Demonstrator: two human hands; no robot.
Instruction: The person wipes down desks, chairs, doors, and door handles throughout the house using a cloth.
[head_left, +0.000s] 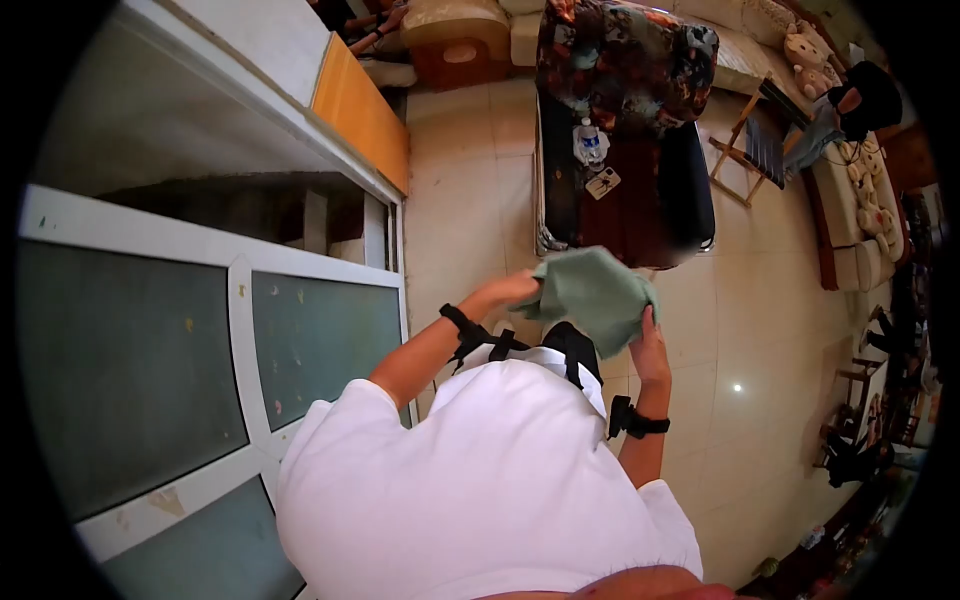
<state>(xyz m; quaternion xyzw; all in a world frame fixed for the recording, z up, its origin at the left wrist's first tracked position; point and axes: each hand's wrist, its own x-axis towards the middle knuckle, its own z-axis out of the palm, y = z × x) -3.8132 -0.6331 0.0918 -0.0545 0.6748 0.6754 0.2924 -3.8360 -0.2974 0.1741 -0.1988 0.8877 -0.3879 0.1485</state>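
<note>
- Shirt, white and short-sleeved (490,470), lies nearest the camera; no lettering shows on the part in view.
- Black wristbands (640,420), each with a small block-like part, circle both wrists; no brand can be read on either.
- Left hand (515,288) and right hand (650,350) are apart, each clamped on its own side of a soft sage-green fabric cloth (595,290). Part of the left hand's fingers is hidden, so its exact grip cannot be told.
- Green cloth hangs in the air between the hands and bulges forward past them, away from the body. Its longer direction, as far as the folds let one judge, runs from hand to hand, slanting back slightly toward the right one. Neither hand is nearer, since both touch it. No label or print can be made out on it.
- Low dark-red and black piece of furniture (640,205) stands just ahead; the cloth's far edge overlaps it in view, though contact cannot be judged.
- Clear plastic bottle with a blue label (590,140) is on that furniture, its lettering too small to read; near it lies a pale rectangular object with dark marks (603,183), perhaps a phone.
- Wooden-framed folding chair with a dark seat (760,150) stands beyond, to the right, with no legible writing.
</note>
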